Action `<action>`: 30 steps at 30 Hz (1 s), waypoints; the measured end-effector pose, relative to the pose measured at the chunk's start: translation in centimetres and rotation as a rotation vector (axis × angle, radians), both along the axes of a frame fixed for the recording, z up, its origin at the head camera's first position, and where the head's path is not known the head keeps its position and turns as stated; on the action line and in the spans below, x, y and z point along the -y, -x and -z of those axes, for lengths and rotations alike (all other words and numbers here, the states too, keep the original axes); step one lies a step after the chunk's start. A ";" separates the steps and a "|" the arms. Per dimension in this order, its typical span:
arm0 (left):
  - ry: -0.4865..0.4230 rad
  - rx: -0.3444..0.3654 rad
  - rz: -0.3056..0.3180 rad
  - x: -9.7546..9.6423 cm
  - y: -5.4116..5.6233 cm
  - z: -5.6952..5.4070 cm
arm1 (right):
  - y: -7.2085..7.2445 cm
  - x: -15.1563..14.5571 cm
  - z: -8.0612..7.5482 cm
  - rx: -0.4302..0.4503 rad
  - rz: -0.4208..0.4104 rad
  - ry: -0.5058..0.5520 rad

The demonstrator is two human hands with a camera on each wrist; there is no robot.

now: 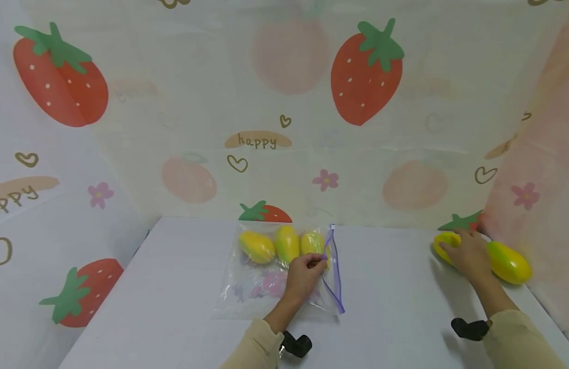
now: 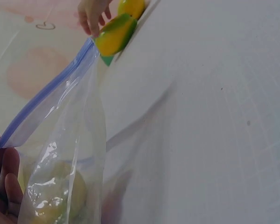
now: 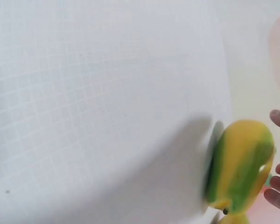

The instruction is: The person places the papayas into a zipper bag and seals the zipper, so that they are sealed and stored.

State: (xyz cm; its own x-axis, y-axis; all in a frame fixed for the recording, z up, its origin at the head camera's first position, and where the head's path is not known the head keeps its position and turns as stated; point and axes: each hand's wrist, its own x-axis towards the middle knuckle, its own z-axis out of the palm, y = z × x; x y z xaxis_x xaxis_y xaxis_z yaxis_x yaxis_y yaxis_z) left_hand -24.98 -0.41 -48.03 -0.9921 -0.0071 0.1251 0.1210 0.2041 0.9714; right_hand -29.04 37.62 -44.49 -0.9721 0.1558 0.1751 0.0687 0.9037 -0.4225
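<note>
A clear zip bag (image 1: 226,302) with a purple zip strip lies on the table, holding three yellow-green mangoes (image 1: 257,247) along its far side. My left hand (image 1: 303,279) pinches the upper edge of the bag's mouth between thumb and fingers, and the mouth gapes. At the far right, my right hand (image 1: 471,256) reaches over a loose mango (image 1: 443,240). In the right wrist view its spread fingers stand beside that green-striped mango (image 3: 240,163), seemingly just apart from it. A second loose mango (image 1: 510,262) lies right of this hand.
White table (image 1: 381,307) under everything. A printed cloth wall (image 1: 312,102) with strawberries rises behind, and a pink side cloth (image 1: 552,215) borders the right edge near the loose mangoes. Black wrist devices (image 1: 470,329) sit at both cuffs.
</note>
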 end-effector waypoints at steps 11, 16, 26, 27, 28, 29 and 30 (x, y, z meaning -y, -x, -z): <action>0.006 -0.006 -0.001 0.0 -0.1 0.1 | -0.1 -0.7 0.5 0.088 0.034 -0.012; 0.006 -0.002 0.001 0.0 -0.2 0.1 | -0.4 -1.2 0.8 0.089 0.031 -0.014; 0.005 0.008 -0.002 -0.1 -0.2 0.1 | -0.6 -1.6 0.7 0.124 0.030 -0.001; 0.007 0.003 -0.003 -0.1 -0.2 0.1 | -0.6 -1.6 0.6 0.122 0.026 -0.008; 0.008 0.003 -0.004 -0.1 -0.2 0.1 | -0.6 -1.6 0.6 0.123 0.023 -0.013; 0.008 -0.001 -0.005 -0.1 -0.2 0.1 | -0.6 -1.6 0.6 0.126 0.021 -0.014; 0.007 -0.004 -0.006 -0.1 -0.2 0.0 | -0.6 -1.6 0.5 0.127 0.019 -0.018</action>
